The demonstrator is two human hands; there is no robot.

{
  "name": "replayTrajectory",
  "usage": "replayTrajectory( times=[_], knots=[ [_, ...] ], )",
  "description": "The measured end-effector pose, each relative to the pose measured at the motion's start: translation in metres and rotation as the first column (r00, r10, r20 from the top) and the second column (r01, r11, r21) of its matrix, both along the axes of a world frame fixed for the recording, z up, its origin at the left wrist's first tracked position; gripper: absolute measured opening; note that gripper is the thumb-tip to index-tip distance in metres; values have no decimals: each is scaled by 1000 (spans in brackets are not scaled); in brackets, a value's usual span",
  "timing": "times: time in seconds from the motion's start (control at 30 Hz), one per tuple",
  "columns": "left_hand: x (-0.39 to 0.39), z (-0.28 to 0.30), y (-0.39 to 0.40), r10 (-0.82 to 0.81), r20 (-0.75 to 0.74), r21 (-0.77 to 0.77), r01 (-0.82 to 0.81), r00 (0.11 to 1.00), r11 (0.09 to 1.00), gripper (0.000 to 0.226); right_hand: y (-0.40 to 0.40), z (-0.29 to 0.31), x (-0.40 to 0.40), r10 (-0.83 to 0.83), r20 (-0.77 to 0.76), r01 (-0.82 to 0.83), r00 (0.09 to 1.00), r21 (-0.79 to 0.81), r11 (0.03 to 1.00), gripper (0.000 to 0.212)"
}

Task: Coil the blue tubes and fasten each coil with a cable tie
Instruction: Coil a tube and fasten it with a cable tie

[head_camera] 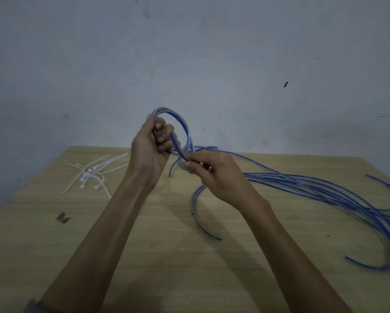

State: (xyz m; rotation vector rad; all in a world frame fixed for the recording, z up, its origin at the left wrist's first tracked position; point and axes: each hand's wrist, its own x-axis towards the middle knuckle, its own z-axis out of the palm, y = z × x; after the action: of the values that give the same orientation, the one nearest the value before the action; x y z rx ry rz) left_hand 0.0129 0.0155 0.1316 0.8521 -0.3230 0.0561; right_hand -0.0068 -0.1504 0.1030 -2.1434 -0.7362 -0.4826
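Single head-worn view, wide-angle. Looks forward and down over both forearms onto the counter; wall close behind, filling upper half.

Cable ties on table far left; loose tubes right; coil raised between.

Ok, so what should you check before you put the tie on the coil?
1. Coil gripped by left hand: ok.
2. Right hand pinches the tube end: ok.
3. Whole tube wound up: not ok, long tubes trail across the table.
4. Cable ties close by: ok, piled on the left.
5. A hand free to pick up a tie: not ok, both hold tube.
6. Tubes tangled: cannot tell.
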Motion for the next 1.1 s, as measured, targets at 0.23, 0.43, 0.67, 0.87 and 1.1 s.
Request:
replayTrajectory(
  times=[0.23,0.43,0.67,0.87,1.1],
  knots=[
    [-14,-7,-29,144,155,267,-181,977,947,54,1,-8,6,-153,205,181,967,-123,976,23],
    [-13,-12,-35,294,303,562,-419,907,713,52,6,-9,3,-212,237,249,948,-139,958,35],
    [-10,-8,-14,-102,60,582,48,993,812,43,-18,17,-5,-256,255,217,932,169,961,23],
    [-17,-11,-23,-208,-170,606,269,963,749,63,-15,9,-2,-48,-46,50,998,48,998,27],
    [-12,-21,-27,-28,-299,616,215,954,758,62,-2,-7,2,-83,96,86,992,-32,996,22]
  ],
)
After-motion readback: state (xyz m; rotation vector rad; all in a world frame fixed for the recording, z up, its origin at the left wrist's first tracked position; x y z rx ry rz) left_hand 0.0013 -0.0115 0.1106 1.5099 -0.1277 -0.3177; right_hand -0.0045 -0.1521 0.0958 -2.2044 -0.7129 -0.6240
